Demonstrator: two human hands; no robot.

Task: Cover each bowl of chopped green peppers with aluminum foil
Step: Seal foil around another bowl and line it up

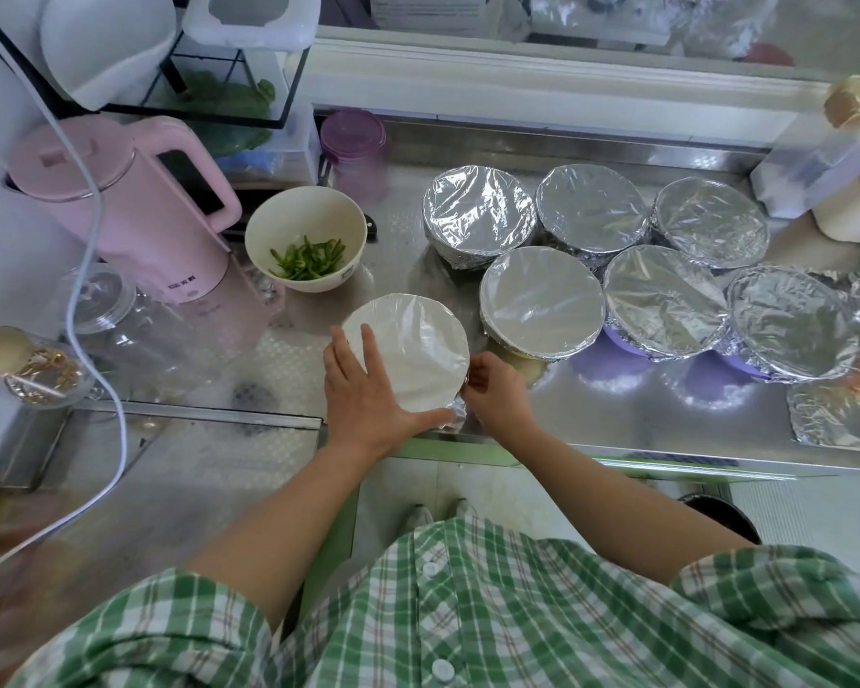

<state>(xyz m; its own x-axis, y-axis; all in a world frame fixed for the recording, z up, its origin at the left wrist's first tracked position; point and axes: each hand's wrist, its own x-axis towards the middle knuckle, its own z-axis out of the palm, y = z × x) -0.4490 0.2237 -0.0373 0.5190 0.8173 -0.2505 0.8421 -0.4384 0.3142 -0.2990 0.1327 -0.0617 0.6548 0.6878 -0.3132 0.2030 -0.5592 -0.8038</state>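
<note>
Tearing or slippage is the risk at this brushed steel counter point(592, 414). The round bowl wrapped in silver aluminum foil point(418, 350) sits close to the counter's near edge. Too sharp a tug at the rim could split the thin sheet, and an uneven push could nudge the bowl toward the drop.

The left hand point(368, 389) lies flat on the foil top, fingers straight and slightly spread, pressing down on the near-left side. The right hand point(492, 389) curls its fingers at the bowl's right rim, pinching the crumpled foil skirt point(457, 413) that bunches just below the fingertips.

Beyond the left fingertips, and well apart from them, a cream round ceramic bowl point(269, 211) holds chopped green peppers point(309, 258) and is not yet covered. Off to the right of the right fingers, six foil-capped bowls point(542, 300) cluster together.
</note>
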